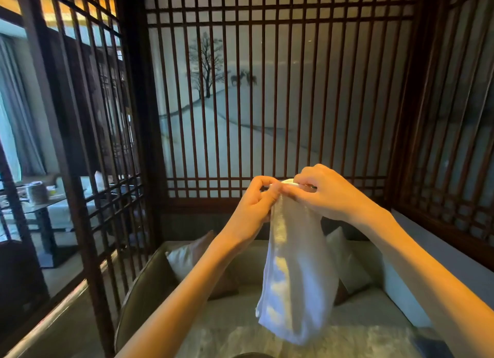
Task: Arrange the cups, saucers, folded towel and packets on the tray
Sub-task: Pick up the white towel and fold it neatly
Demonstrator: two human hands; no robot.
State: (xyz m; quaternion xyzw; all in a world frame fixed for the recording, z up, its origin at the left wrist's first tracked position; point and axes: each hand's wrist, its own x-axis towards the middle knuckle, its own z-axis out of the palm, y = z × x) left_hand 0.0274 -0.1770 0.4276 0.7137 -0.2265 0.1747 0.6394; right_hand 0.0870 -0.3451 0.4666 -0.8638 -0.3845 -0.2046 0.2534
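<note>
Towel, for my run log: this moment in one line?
towel: hangs midair | left hand: pinches top edge | right hand: pinches top edge

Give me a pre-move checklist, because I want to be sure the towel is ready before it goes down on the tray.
1. Left hand pinches the top edge of the white towel: ok.
2. Right hand holds the same top edge, close beside the left: ok.
3. Towel hangs straight down from both hands: ok.
4. Towel folded compact enough to lay down: not ok; it hangs as one long strip.
5. Tray within reach to receive it: cannot tell; no tray is in view.
6. Cups, saucers and packets already placed: cannot tell; none are in view.
</note>
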